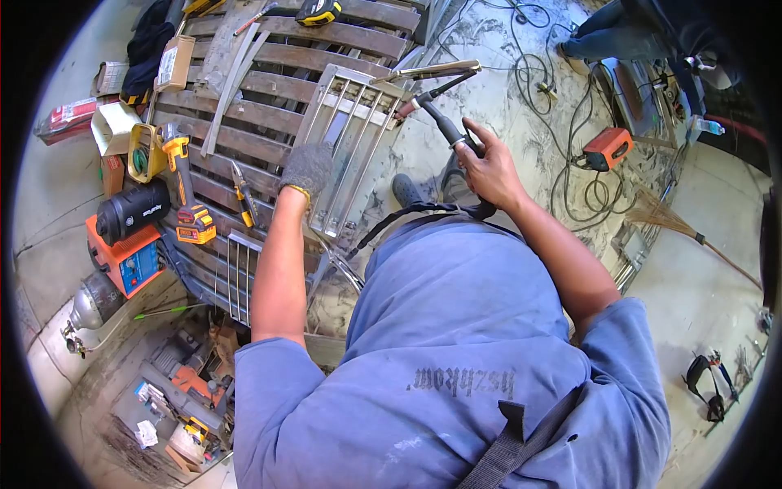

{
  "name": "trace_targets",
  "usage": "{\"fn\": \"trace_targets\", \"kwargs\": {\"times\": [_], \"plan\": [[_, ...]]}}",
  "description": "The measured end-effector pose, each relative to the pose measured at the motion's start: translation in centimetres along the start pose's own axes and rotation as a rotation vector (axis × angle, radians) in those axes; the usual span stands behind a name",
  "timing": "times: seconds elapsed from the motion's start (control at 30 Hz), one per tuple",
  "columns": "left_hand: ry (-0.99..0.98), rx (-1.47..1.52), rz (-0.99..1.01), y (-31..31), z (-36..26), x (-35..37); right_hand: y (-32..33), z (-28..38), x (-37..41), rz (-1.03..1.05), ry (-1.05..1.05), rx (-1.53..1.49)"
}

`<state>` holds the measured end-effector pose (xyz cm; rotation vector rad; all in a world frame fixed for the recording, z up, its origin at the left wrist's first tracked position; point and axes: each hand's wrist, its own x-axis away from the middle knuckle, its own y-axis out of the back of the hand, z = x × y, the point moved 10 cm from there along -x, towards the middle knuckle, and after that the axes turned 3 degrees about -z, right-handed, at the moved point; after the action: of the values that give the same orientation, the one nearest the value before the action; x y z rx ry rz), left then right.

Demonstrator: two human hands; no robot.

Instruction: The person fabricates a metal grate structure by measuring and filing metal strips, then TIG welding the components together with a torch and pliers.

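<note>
Left hand [308,169]: grey knit glove, spread flat on the near rail of the steel grille [352,134]. It's pressing down, not gripping anything.
Right hand [489,167]: bare, fingers wrapped tight round the welding torch [444,122]. The nozzle aims toward 11 o'clock at the grille's far corner, can't tell if it touches.
Grille: lies tilted on the wooden pallet [269,57], hanging off its 3 o'clock edge.
Burn risk: the torch hand has no glove, so I'd say spatter or hot steel could catch it.
Slip risk: with that overhang, the grille could shift if the gloved palm eases off.
Trip risk: cables [570,122] loop over the floor at 2 o'clock.
Cardboard box [175,61]: at 10 o'clock, shut, contents unknown.
Yellow case [134,151]: at 9 o'clock beside the angle grinder [181,159], open, something green inside.
</note>
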<state>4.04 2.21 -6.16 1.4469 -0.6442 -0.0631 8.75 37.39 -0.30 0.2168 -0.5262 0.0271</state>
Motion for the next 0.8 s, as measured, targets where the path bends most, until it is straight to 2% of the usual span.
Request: {"fn": "trace_targets", "kwargs": {"times": [0.23, 0.7, 0.8], "plan": [[-0.057, -0.021, -0.036, -0.5, 0.3, -0.2, -0.2, -0.2, 0.5, -0.016, -0.018, 0.013], [-0.043, 0.014, -0.081, 0.4, 0.0, 0.0, -0.6, -0.4, 1.1, -0.063, -0.024, 0.031], [-0.046, 0.012, -0.088, 0.9, -0.3, 0.1, -0.7, -0.3, 1.6, -0.043, -0.103, 0.016]]}}
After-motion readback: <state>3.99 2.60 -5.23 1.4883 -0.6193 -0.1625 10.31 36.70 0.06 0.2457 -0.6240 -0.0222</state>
